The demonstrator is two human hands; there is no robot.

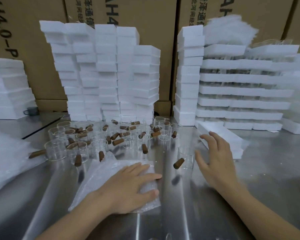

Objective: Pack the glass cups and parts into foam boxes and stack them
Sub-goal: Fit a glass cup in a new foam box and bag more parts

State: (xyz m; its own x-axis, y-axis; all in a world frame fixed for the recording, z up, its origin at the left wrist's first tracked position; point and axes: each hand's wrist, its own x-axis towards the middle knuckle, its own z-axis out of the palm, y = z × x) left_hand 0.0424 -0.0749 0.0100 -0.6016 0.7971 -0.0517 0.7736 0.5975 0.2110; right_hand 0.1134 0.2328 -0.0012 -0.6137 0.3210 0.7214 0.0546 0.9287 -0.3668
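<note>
Since the lone glass cup [187, 153] stands upright just left of the right hand [215, 158], that hand is plainly the nearer one. Its fingers [216, 137] are spread and relaxed and hold nothing; whether the thumb touches the glass cannot be told. The cup's wooden handle [178, 163] sticks out toward the near left, away from the right hand, so the bare glass wall faces the palm.

The left hand [132, 186] lies flat on a bubble wrap bag [97, 179] at near centre, fingers extended and pressing it to the counter [267, 179], thumb along its near edge. The bag sits just left of the cup, apart from it.

Judgement: the next move is probably a short leftward reach to take the cup by its wall and bring it to the bag. A low foam box [229, 139] lies just beyond the right hand.

The surface is shiny metal with strong reflections, so the glass edges are hard to read. Farther left, many more glass cups [102, 135] stand crowded together. Tall foam box stacks [107, 71] stand at the far side, with cardboard cartons [163, 18] behind them.
</note>
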